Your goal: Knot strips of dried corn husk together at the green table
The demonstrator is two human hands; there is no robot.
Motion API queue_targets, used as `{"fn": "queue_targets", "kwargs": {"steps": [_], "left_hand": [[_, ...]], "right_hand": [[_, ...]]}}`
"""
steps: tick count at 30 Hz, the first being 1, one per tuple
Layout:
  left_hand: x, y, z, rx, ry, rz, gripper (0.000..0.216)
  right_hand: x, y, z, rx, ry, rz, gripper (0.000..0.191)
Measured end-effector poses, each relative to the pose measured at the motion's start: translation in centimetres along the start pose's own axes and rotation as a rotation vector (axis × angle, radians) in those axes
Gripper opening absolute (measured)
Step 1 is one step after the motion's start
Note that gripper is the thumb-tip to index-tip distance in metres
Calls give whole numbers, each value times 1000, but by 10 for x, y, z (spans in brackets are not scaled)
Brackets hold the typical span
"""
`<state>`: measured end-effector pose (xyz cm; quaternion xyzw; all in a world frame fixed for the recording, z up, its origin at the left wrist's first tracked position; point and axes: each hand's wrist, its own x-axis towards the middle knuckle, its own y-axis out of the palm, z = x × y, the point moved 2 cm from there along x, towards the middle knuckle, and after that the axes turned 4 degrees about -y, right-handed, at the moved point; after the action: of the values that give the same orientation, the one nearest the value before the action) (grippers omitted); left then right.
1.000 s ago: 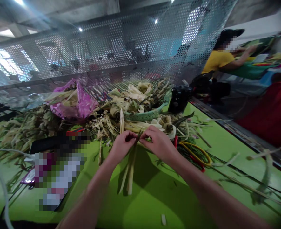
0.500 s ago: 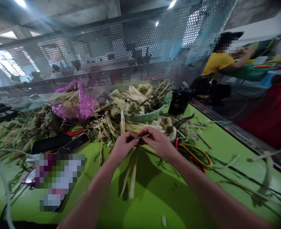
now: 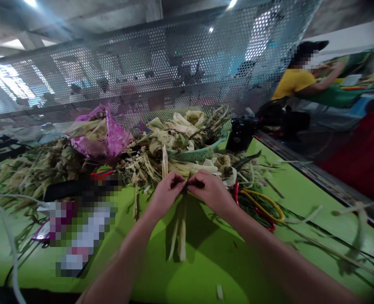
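Observation:
My left hand [image 3: 165, 195] and my right hand [image 3: 209, 191] meet above the green table [image 3: 206, 270], both pinched on the top of a small bundle of pale leaf strips [image 3: 180, 230]. The strips hang down from my fingers toward the table. Just behind my hands lies a heap of dried husks and leaves [image 3: 148, 164]. A green basket [image 3: 202, 152] full of the same husks stands beyond that.
A pink plastic bag [image 3: 110, 137] with husks sits at the back left. Yellow-and-red scissors [image 3: 263, 207] lie right of my hands. A black object [image 3: 242, 133] stands behind the basket. A perforated metal screen [image 3: 142, 76] backs the table. A person in yellow [image 3: 293, 82] works far right.
My hands have dropped slightly and closed tighter together on the strips' top; the bundle hangs a little lower and straighter.

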<state>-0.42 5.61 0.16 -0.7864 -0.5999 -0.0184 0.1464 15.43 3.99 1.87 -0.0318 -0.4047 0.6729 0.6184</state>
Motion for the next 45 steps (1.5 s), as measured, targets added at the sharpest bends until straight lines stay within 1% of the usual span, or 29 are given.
{"fn": "queue_targets", "kwargs": {"steps": [4, 8, 10, 14, 16, 17, 19, 22, 25, 27, 29, 32, 35, 37, 40, 42, 45], "left_hand": [[-2, 0, -2, 29, 23, 10, 7], [-2, 1, -3, 9, 15, 16, 6], [-1, 2, -2, -49, -26, 12, 9], [0, 2, 5, -249, -156, 7, 20], [0, 2, 5, -310, -178, 30, 28], [0, 2, 5, -300, -166, 34, 29], [0, 2, 1, -192, -101, 5, 24], [-2, 1, -6, 49, 30, -74, 16], [-4, 2, -11, 196, 120, -95, 19], [-6, 2, -11, 274, 140, -103, 21], [-6, 1, -9, 336, 131, -120, 19], [-5, -2, -5, 357, 120, -122, 14], [-2, -2, -3, 280, 96, -77, 10], [-1, -2, -2, 166, 15, -29, 8], [-2, -1, 0, -61, -147, 92, 11], [-3, 0, -1, -183, -208, 156, 12], [-4, 1, -2, -251, -241, 162, 10]], "right_hand": [[-1, 1, 4, -41, -41, -26, 6], [-1, 2, 6, -45, -40, -37, 7], [-1, 2, 6, -44, -26, -37, 6], [0, 3, 1, -4, 30, -35, 4], [0, 4, -3, 34, 74, -31, 5], [0, 5, -5, 50, 95, -26, 6], [1, 6, -7, 68, 118, -12, 6], [1, 5, -7, 56, 106, 12, 5], [1, 4, -4, 7, 74, 11, 6], [1, 3, -2, -25, 44, 8, 6], [0, 2, -1, -43, 13, 5, 6], [1, -1, 2, -47, -15, 1, 5], [1, -4, 5, -39, -10, -12, 6], [2, -5, 6, -27, -5, -21, 6], [2, -4, 5, 6, 2, -25, 6], [2, -3, 2, 27, 13, -29, 6], [2, -2, -2, 51, 38, -32, 6]]}}
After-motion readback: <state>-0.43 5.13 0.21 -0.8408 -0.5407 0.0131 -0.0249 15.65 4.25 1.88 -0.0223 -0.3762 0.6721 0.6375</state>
